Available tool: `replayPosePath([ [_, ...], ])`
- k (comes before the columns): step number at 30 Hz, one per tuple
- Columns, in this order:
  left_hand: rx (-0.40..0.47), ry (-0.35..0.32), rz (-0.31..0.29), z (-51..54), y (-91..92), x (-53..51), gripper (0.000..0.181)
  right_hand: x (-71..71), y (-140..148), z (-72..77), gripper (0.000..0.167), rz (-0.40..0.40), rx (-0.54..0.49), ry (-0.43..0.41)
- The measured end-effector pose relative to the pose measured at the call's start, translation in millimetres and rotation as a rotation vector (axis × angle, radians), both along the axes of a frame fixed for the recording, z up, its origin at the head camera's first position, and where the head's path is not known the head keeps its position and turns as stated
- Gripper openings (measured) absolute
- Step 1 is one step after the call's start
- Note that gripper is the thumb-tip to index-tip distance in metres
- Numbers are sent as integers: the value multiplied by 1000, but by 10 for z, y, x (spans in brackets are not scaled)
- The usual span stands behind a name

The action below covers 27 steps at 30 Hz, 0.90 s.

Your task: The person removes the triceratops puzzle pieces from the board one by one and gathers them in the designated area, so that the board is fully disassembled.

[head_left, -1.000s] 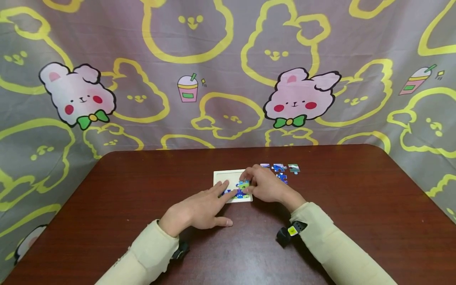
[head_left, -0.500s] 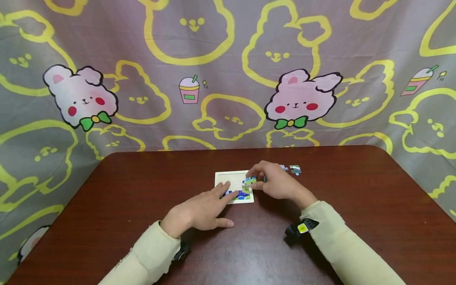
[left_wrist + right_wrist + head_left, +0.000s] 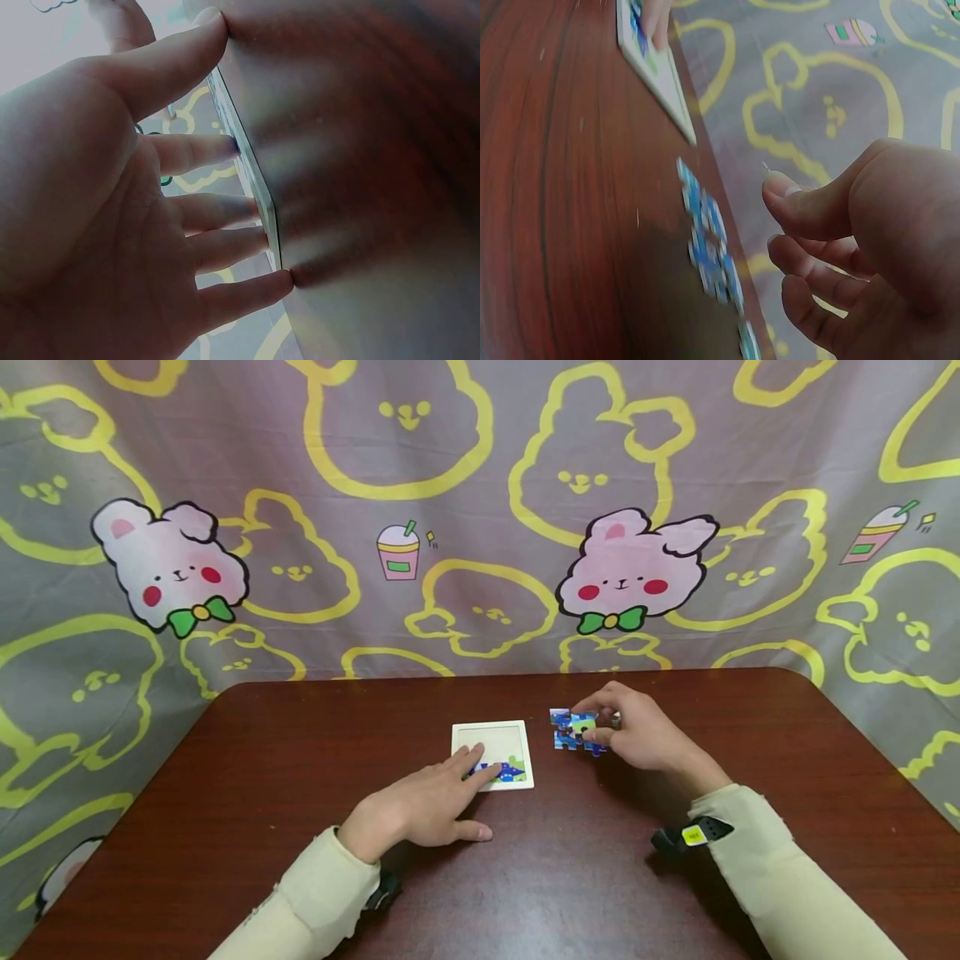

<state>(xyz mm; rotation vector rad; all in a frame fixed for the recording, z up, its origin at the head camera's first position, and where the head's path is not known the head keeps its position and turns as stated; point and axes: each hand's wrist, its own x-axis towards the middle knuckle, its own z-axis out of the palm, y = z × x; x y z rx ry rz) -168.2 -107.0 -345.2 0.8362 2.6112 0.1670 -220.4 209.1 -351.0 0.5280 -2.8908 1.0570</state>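
Observation:
A white puzzle tray (image 3: 491, 742) lies on the table, with blue and green puzzle pieces (image 3: 513, 772) fitted along its near side. My left hand (image 3: 420, 802) rests on it, fingers straight and spread, fingertips over the tray's lower left; in the left wrist view those fingers meet the tray's thin edge (image 3: 259, 191). To the right, my right hand (image 3: 645, 731) pinches a blue and green puzzle piece (image 3: 583, 722) between thumb and finger, above the loose pieces (image 3: 562, 741). In the right wrist view the thumb (image 3: 802, 206) hides nearly all of that piece.
Several loose pieces (image 3: 709, 244) lie in a cluster right of the tray, partly under my right hand. The brown table (image 3: 315, 735) ends at a patterned curtain (image 3: 480, 527) behind. Each wrist wears a black strap (image 3: 690, 835).
My right hand has lifted the puzzle piece off the tray and carried it right, over the loose pieces. My left hand has stayed in place on the tray.

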Motion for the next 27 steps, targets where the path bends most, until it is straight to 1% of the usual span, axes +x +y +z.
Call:
replayPosePath([
  [6,-5,-3,-1,-6,0,-1,83,20,232,-31,31,-29,42,-19],
  [14,-8,-8,4,-15,-3,0,83,26,439,-138,26,-26,110,-5],
  [21,-19,-5,-2,-11,17,-12,83,37,542,-172,23,-27,132,-18],
  [27,-26,-2,-1,-11,11,-16,83,25,564,-161,28,-28,127,-57],
])
